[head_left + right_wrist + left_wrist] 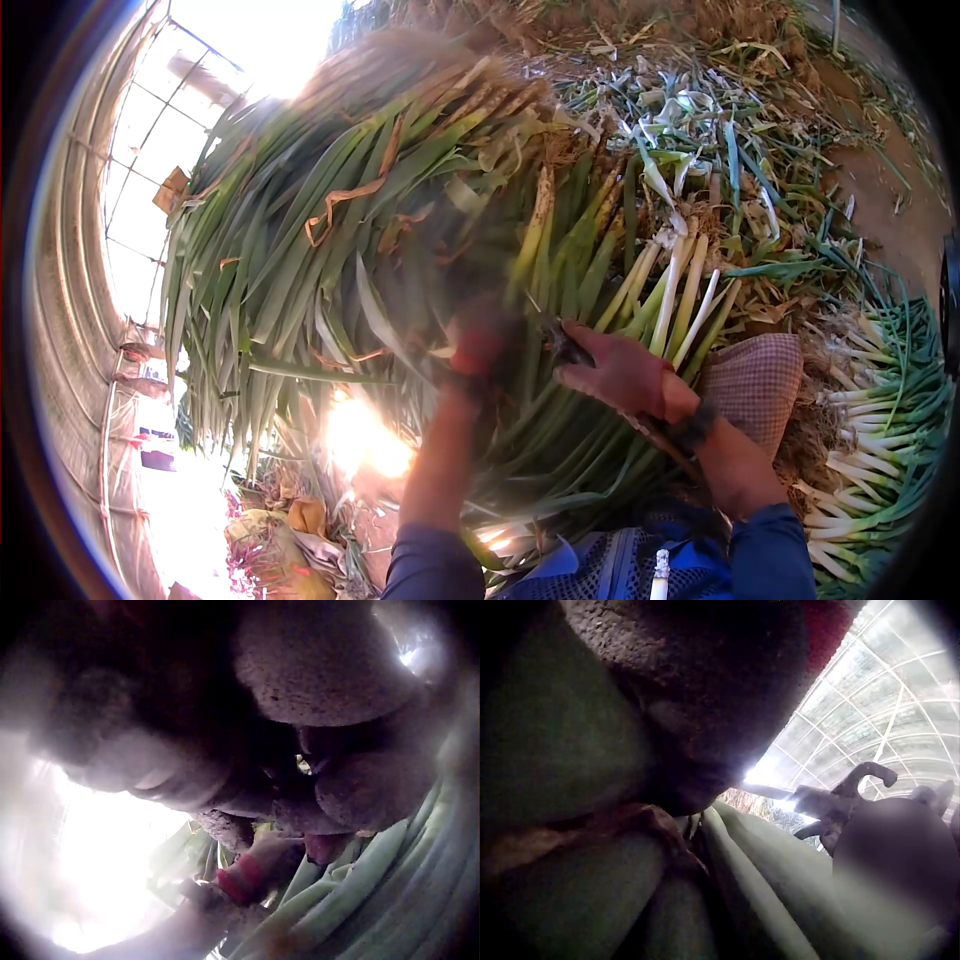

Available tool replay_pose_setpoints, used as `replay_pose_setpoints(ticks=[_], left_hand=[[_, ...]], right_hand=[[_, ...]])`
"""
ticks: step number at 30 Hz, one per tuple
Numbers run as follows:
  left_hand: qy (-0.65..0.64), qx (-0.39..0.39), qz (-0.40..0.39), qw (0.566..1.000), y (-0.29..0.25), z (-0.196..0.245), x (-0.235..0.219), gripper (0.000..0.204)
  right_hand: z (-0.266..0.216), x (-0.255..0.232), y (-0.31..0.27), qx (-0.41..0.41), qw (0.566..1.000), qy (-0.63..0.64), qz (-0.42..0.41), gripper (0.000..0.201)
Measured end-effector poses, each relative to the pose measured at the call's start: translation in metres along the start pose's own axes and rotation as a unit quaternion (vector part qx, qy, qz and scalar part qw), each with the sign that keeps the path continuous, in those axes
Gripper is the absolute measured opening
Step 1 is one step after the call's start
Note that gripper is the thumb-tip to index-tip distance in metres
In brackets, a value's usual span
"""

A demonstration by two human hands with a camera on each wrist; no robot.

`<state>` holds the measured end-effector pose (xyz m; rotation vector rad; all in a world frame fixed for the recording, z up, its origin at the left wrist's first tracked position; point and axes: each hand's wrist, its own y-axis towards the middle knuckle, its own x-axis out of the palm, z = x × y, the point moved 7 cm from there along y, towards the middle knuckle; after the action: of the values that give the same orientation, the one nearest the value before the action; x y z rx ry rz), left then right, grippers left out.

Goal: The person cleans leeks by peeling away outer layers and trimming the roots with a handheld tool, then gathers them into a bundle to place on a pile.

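Observation:
A big heap of green onions [290,240] with long leaves lies in front of me. My left hand [482,340], blurred in the head view and in a glove with a red cuff, grips green onion stalks [757,870] whose leaves fill the lower left wrist view. To its right, my gloved right hand [615,372] holds a dark air blow gun [829,806] with a hook on top and a thin nozzle pointing toward the left hand. In the right wrist view the curled fingers [367,791] hide most of the tool.
Pale-stemmed green onions [855,470] lie in a row at the right. Peeled leaf waste [690,120] is piled behind. A checked cloth [755,385] sits by the right forearm. A curved greenhouse wall [75,300] stands at the left, with cloths [275,555] at lower left.

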<state>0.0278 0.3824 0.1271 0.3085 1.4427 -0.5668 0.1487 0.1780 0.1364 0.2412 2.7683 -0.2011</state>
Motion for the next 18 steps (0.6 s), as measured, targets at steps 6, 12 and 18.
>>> replay_pose_setpoints(ticks=[6,12,18], left_hand=[[-0.026,0.003,0.015,1.0,-0.005,-0.001,0.003,0.051],[-0.003,-0.025,-0.009,1.0,-0.013,-0.011,0.009,0.054],[-0.031,0.009,-0.014,0.999,-0.02,-0.023,0.018,0.055]], right_hand=[[0.018,-0.021,0.051,0.046,0.997,-0.042,0.052,0.066],[0.034,-0.043,0.11,0.033,0.992,-0.068,0.103,0.063],[0.034,-0.061,0.137,0.035,0.986,-0.06,0.15,0.062]])
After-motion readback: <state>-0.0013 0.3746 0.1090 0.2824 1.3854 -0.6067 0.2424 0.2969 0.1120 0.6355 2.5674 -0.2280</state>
